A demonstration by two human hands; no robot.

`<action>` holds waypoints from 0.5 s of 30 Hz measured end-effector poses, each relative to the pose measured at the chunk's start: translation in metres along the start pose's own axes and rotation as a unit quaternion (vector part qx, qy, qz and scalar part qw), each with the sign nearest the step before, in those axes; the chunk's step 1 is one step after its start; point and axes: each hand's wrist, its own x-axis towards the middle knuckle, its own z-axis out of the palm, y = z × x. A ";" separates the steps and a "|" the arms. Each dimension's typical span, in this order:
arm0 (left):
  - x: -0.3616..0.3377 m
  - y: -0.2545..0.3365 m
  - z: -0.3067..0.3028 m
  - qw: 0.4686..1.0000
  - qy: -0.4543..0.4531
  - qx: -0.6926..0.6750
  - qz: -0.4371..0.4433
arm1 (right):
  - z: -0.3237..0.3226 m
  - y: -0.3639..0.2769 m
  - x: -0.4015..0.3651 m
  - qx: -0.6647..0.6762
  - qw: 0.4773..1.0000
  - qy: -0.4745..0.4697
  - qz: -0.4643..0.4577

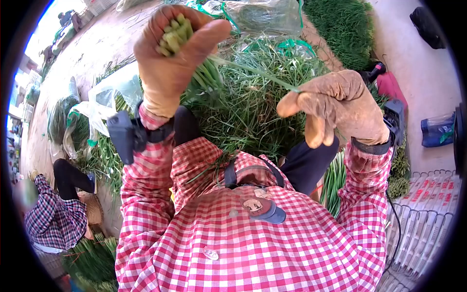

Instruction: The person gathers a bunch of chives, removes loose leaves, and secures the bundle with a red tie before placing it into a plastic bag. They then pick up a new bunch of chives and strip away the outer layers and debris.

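Note:
My left hand (pixel 170 58), in a tan glove, is raised and closed around a bunch of green stalks (pixel 176 33), cut ends facing the camera. My right hand (pixel 340 107), also gloved, pinches a single thin green stalk (pixel 258 72) that stretches from the bunch to its fingertips. Both sleeves are red-and-white checked, with a black device strapped on each wrist. A large loose pile of green stalks (pixel 248 107) lies on the ground beyond my knees.
Clear plastic bags (pixel 262 17) of greens lie behind the pile and at the left. Another person (pixel 56 214) in a checked shirt crouches at lower left. Stacked white trays (pixel 423 219) sit at lower right; a blue bag (pixel 438 129) at right.

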 end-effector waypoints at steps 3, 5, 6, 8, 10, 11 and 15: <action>0.004 -0.009 -0.010 0.993 -0.008 -0.106 -0.051 | -0.004 0.004 -0.004 0.061 0.995 0.021 -0.074; -0.001 -0.018 -0.013 0.983 0.032 -0.159 -0.083 | -0.026 0.010 -0.006 -0.059 0.965 0.014 -0.255; -0.002 -0.025 -0.030 0.969 -0.006 -0.212 -0.127 | -0.035 0.011 -0.007 -0.120 0.932 0.008 -0.342; -0.001 -0.032 -0.050 0.935 -0.032 -0.330 -0.129 | -0.042 0.003 -0.025 -0.129 0.970 0.054 -0.197; -0.002 -0.039 -0.076 0.914 0.010 -0.382 -0.137 | -0.043 -0.001 -0.038 -0.149 0.983 0.102 -0.019; -0.002 -0.041 -0.089 0.906 0.018 -0.398 -0.143 | -0.045 0.000 -0.041 -0.166 0.974 0.130 0.085; -0.010 -0.052 -0.119 0.864 0.039 -0.478 -0.153 | -0.046 0.059 -0.029 -0.532 0.744 0.400 0.054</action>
